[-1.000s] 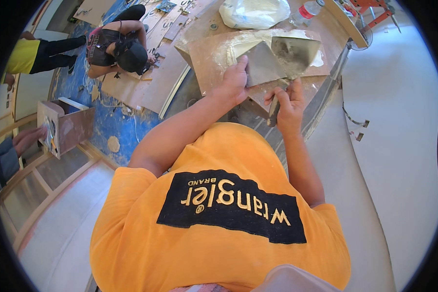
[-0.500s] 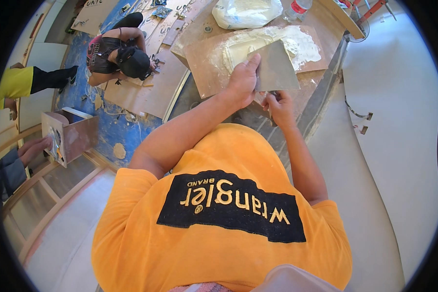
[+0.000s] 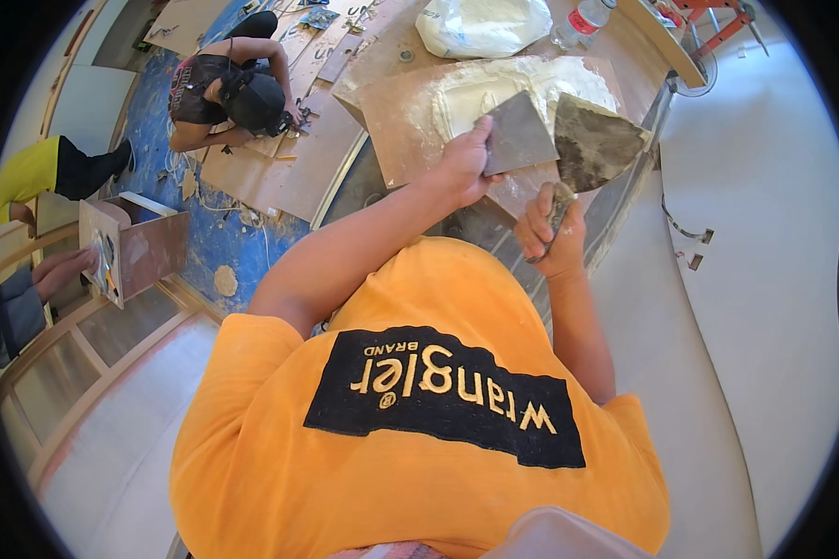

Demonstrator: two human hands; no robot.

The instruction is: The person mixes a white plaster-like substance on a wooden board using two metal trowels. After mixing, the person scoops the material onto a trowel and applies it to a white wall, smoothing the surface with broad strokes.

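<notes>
Two putty blades over the white paste [image 3: 494,88].
I judge both stiff, thin, light: left hand [image 3: 461,168] pinches the flat scraper [image 3: 520,137] edge, right hand [image 3: 548,233] fisted round the trowel [image 3: 595,144] handle.

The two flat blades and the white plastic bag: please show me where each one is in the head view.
Left blade [image 3: 517,138]: head view, middle of the grey plate held by the left hand [image 3: 463,168].
Right blade [image 3: 595,142]: head view, centre of the dirty plate held by the right hand [image 3: 548,233].
White plastic bag [image 3: 483,23]: head view, its middle.
</notes>
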